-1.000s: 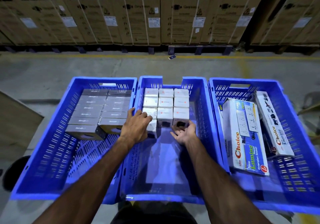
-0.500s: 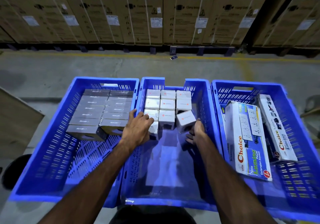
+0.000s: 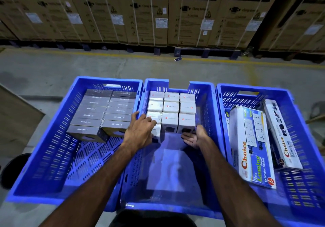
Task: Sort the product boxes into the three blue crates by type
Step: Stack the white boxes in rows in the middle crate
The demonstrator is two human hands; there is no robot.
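In the head view, three blue crates sit side by side. In the middle crate [image 3: 207, 103], white boxes [image 3: 171, 107] fill the far end. The left hand [image 3: 139, 132] grips the nearest white box [image 3: 156, 131]; the right hand [image 3: 195, 138] lies released, palm up, beside the front row. Grey boxes [image 3: 105, 110] fill the left crate [image 3: 44, 156], extension-socket boxes [image 3: 251, 146] the right crate [image 3: 307, 139].

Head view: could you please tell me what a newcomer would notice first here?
Three blue crates side by side: grey boxes in the left, white boxes in the middle, long Choice boxes in the right. The left hand grips a white box; the right hand lies open, palm up. Washing-machine cartons line the back.
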